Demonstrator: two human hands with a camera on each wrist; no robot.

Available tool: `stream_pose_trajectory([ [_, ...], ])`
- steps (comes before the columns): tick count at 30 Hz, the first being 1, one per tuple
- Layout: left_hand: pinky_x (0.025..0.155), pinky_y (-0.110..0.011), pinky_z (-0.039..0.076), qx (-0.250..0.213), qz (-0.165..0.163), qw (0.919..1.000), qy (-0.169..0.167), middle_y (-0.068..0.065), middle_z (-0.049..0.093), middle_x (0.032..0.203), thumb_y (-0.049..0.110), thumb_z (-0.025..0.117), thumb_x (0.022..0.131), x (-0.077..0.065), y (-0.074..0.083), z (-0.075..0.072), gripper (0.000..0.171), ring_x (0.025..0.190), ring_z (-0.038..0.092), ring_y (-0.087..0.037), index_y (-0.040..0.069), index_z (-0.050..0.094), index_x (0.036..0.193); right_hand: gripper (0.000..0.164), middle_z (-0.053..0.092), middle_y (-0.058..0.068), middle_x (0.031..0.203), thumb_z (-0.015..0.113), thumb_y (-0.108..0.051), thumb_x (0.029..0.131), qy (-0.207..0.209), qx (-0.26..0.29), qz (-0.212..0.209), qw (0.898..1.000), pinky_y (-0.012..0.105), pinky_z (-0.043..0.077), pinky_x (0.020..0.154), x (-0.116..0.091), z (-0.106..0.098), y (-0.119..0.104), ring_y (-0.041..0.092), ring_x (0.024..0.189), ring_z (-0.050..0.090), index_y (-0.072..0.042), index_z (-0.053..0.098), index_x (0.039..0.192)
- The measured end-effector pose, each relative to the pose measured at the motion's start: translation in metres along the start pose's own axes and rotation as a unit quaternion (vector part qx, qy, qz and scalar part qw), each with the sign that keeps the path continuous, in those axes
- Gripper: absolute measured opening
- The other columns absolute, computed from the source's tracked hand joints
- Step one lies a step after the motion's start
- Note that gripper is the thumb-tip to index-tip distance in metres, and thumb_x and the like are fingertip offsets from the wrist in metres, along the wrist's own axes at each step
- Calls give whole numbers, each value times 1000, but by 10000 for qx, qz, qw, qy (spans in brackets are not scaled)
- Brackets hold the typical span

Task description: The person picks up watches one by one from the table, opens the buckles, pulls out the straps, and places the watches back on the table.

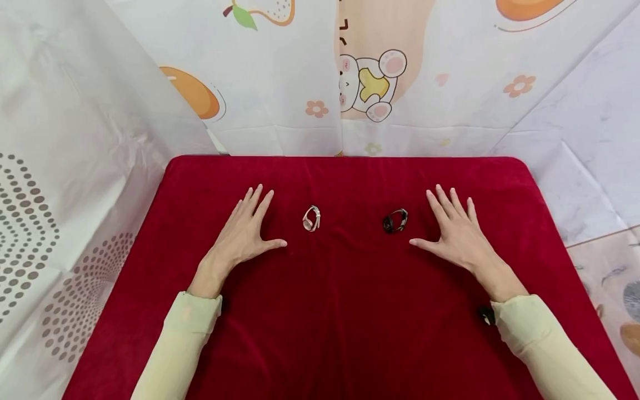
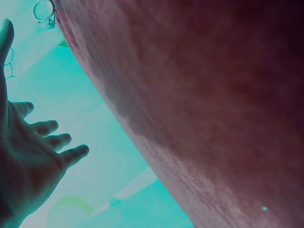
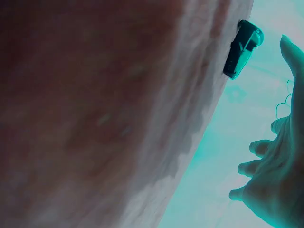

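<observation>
A small wristwatch with a pale, pinkish strap [image 1: 308,224] stands on the red cloth, left of the middle. To its right is a black wristwatch [image 1: 388,224], its strap closed in a loop. My left hand [image 1: 241,232] is left of the pale watch, fingers straight and thumb spread toward it, apart from it. On the other side, my right hand [image 1: 458,236] has its fingers spread and its thumb pointing at the black watch without touching it. Both hands hold nothing. The left wrist view shows the pale watch [image 2: 43,10] at the top; the right wrist view shows the black watch [image 3: 242,50].
A red velvety cloth [image 1: 340,311] covers the table. Printed white curtains [image 1: 280,83] hang behind the table and at both sides. A small dark object [image 1: 486,315] shows beside the right sleeve cuff.
</observation>
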State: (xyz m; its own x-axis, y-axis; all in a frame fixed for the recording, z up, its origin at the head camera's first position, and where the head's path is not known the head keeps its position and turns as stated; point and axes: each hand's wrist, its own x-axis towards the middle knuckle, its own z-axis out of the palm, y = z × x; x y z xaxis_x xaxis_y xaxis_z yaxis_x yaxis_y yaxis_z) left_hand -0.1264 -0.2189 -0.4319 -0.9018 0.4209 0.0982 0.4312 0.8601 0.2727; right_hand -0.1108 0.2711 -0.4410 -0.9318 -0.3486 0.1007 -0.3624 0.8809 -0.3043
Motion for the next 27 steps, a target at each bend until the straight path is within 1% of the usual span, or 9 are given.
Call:
stream_pose_trajectory([
  [5,119,-58,20,-36,3,10000,-66,-13,9,165,64,76,76,5,-2,1,115,151,9,-38,19,14,161,109,2,6,167,70,-63,83,-16,49,-91,9999,64,-4,117,7,-3,-9,37,151,-1,-15,10,161],
  [8,118,-58,22,-62,52,10000,7,-15,15,164,63,77,77,8,-2,1,112,150,13,-39,19,16,160,109,5,8,167,70,-64,82,38,-4,-162,9999,64,-3,117,11,-5,-12,37,151,1,-17,10,161],
  [11,117,-54,28,-263,162,9995,110,-14,19,163,57,79,78,12,-1,0,108,149,17,-37,19,20,160,109,9,9,166,70,-64,82,98,-41,-237,9997,65,0,117,16,-5,-14,37,151,3,-18,12,161],
  [15,115,-49,34,-534,395,9976,213,-11,24,162,46,82,80,18,-1,2,101,148,23,-35,17,25,158,108,12,10,166,70,-65,82,87,-17,-312,9995,63,-1,118,23,-3,-20,37,151,4,-17,14,161],
  [17,114,-48,35,-568,501,9968,272,-11,28,160,43,82,81,21,-1,3,97,146,27,-33,15,28,157,109,13,10,165,70,-66,81,89,-6,-349,9994,60,-3,119,27,-1,-25,37,152,5,-18,14,161],
  [19,113,-47,36,-624,528,9962,293,-10,33,158,40,83,81,22,0,4,93,144,33,-31,15,32,156,109,15,11,165,70,-67,80,97,-19,-423,9991,59,-3,120,30,2,-32,37,151,6,-17,16,160],
  [23,112,-44,38,-697,487,9963,152,-8,41,152,35,82,83,22,4,5,85,138,41,-27,17,37,154,108,19,9,164,67,-70,80,53,-46,-602,9982,62,2,119,37,9,-45,38,151,11,-18,17,160],
  [25,112,-42,38,-697,462,9965,55,-7,43,151,34,80,85,23,6,6,82,137,42,-26,18,37,153,108,19,9,164,66,-72,80,28,-47,-672,9977,64,4,118,39,11,-50,38,150,13,-19,17,160],
  [27,113,-42,38,-692,456,9966,35,-7,44,151,35,79,86,26,7,6,80,137,42,-26,18,38,153,106,20,7,164,66,-71,81,84,-48,-723,9973,64,7,118,42,12,-54,38,150,15,-20,18,160],
])
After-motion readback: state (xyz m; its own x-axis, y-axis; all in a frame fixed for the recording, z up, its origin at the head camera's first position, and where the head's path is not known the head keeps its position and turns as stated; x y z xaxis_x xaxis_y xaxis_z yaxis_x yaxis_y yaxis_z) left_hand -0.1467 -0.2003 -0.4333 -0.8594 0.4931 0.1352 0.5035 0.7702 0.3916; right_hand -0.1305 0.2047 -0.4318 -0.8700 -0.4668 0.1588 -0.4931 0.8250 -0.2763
